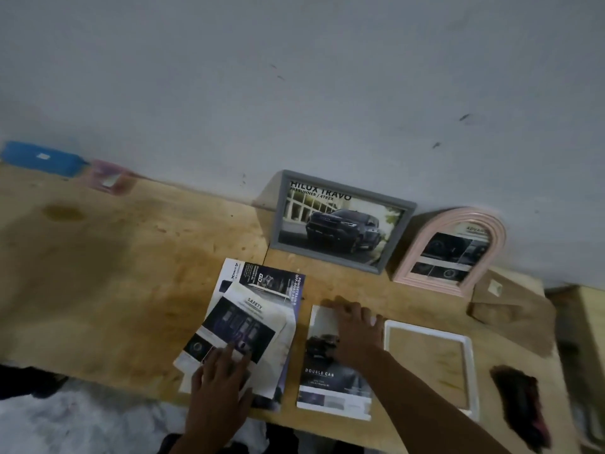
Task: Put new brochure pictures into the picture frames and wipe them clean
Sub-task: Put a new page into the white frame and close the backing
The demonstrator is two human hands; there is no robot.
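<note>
A grey frame (343, 221) with a dark truck picture leans on the wall. Beside it on the right leans a pink arched frame (451, 249) holding a brochure picture. An empty white frame (469, 348) lies flat near the table's front edge. My left hand (222, 385) rests flat, fingers spread, on a loose pile of brochure pages (252, 326). My right hand (352, 329) presses palm-down on a "Double Cab" brochure page (330, 385) lying between the pile and the white frame.
A dark cloth (520, 401) lies at the front right of the wooden table (114, 273). A brown backing board (510, 306) sits behind the white frame. A blue case (42, 157) and a pink holder (109, 178) stand far left by the wall.
</note>
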